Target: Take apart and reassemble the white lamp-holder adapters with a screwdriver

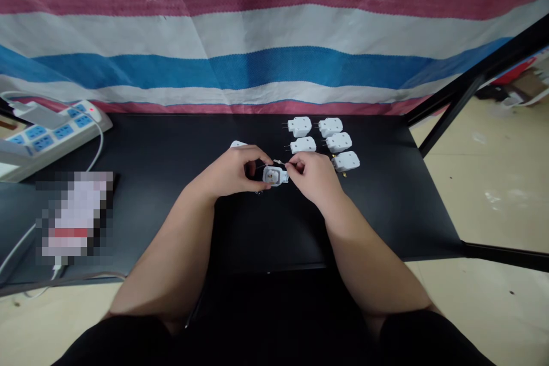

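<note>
My left hand grips a small white plastic housing by its left end, thumb on the near side. The housing's hollow faces up and shows small parts inside. Just above it is a tiny pale part with thin leads. My right hand pinches one end of that part between thumb and forefinger, close to the housing's right end. Behind my left hand a white piece is mostly hidden. Small brass-coloured bits lie right of my right hand.
Several white housings with thin wires lie in two columns at the back right of the black table. On the left are a power strip, a blurred phone-like object and white cables. A striped sheet hangs behind.
</note>
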The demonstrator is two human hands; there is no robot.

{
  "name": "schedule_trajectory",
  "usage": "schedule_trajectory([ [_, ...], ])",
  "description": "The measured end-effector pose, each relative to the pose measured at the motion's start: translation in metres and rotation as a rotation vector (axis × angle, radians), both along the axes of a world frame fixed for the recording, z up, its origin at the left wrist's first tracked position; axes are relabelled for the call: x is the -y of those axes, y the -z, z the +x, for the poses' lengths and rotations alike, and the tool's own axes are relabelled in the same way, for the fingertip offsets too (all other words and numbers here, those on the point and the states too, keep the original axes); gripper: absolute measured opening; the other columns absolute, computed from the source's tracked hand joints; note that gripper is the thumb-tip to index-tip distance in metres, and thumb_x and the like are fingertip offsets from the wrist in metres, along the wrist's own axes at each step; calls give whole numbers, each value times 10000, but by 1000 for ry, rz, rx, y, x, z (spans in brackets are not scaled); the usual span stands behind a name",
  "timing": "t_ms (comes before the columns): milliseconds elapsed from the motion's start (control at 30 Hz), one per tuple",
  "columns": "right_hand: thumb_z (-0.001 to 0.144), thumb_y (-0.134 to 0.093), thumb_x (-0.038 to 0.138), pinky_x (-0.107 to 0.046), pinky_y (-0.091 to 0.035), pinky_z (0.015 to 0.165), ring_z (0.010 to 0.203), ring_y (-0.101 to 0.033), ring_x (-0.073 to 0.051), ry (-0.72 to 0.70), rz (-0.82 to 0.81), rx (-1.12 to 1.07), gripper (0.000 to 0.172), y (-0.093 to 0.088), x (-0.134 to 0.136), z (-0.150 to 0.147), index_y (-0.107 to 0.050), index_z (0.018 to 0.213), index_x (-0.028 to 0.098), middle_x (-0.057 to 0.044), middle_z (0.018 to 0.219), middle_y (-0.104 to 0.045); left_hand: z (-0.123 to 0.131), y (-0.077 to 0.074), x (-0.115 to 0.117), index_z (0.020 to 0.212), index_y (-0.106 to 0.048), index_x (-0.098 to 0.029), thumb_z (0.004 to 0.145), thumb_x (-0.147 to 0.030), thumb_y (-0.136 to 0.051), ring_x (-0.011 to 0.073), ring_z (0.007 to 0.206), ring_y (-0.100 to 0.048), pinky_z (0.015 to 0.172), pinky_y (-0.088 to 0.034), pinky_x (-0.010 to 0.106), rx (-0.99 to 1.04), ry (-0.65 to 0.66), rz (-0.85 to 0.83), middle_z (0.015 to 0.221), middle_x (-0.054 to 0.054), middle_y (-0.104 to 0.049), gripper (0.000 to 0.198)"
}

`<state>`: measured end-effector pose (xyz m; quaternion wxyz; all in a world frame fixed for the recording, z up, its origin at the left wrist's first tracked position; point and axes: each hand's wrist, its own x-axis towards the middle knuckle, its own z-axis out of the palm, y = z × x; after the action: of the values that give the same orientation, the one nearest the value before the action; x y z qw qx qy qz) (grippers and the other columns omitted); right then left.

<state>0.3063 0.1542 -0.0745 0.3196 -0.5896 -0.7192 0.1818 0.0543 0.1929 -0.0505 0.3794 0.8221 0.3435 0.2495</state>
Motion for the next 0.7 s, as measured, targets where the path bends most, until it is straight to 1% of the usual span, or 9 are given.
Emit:
schedule_trajectory([
  [67,918,-763,215,-389,-454,688,651,-589,-200,-10,-19,2,100,-2,1,0,-739,826,244,-9,694,-689,2,1,1,1158,-847,-246,687,-294,-1020,167,665,-684,606,-525,278,-37,5,-7,886,20,-782,504],
  [133,932,-749,197,-383,-460,706,680,-599,-197,-60,-25,-4,78,-7,2,-1,-742,867,239,-14,755,-696,4,2,1,1131,-850,-246,687,-243,-1002,157,629,-642,589,-488,274,-74,5,-11,798,-8,-745,469],
  [200,951,-739,196,-371,-470,716,719,-614,-191,-156,-23,-33,75,-12,4,-1,-740,890,239,-23,834,-704,6,1,2,1096,-851,-244,717,-215,-966,143,608,-596,574,-448,271,-71,0,3,770,-16,-728,397],
  [300,978,-742,224,-381,-525,798,845,-670,-217,-284,29,-110,34,-18,7,-3,-757,962,250,-39,935,-730,8,-4,5,1103,-839,-238,761,-210,-920,154,697,-632,641,-496,282,19,-11,38,909,20,-775,353],
  [400,1004,-723,219,-419,-566,904,955,-718,-245,-342,96,-183,81,-19,8,-4,-782,1034,267,-50,994,-774,10,-7,8,1118,-822,-229,787,-207,-899,202,870,-723,743,-586,312,131,7,3,1085,75,-787,341],
  [500,1039,-703,240,-429,-592,904,957,-752,-244,-343,97,-238,112,-19,7,-2,-807,1051,281,-53,1039,-805,14,-1,8,1162,-809,-219,834,-236,-908,235,987,-770,769,-642,323,271,22,-178,1162,109,-776,342],
  [567,1056,-690,256,-433,-599,907,968,-765,-244,-328,104,-259,130,-19,5,1,-815,1062,287,-54,1059,-815,17,6,7,1230,-783,-212,848,-255,-934,240,1049,-786,836,-672,335,403,21,-328,1158,110,-788,412],
  [633,1058,-680,249,-425,-596,893,950,-761,-238,-320,117,-264,130,-20,4,4,-806,1061,283,-47,1031,-809,22,12,7,1269,-744,-214,823,-276,-982,223,1046,-796,875,-682,332,542,-17,-457,1129,91,-799,509],
  [700,1034,-700,241,-406,-587,844,893,-739,-228,-317,116,-256,84,-20,3,5,-776,1017,272,-35,964,-782,28,17,8,1249,-697,-230,811,-333,-1016,189,951,-802,789,-671,289,651,-85,-595,1105,68,-809,552],
])
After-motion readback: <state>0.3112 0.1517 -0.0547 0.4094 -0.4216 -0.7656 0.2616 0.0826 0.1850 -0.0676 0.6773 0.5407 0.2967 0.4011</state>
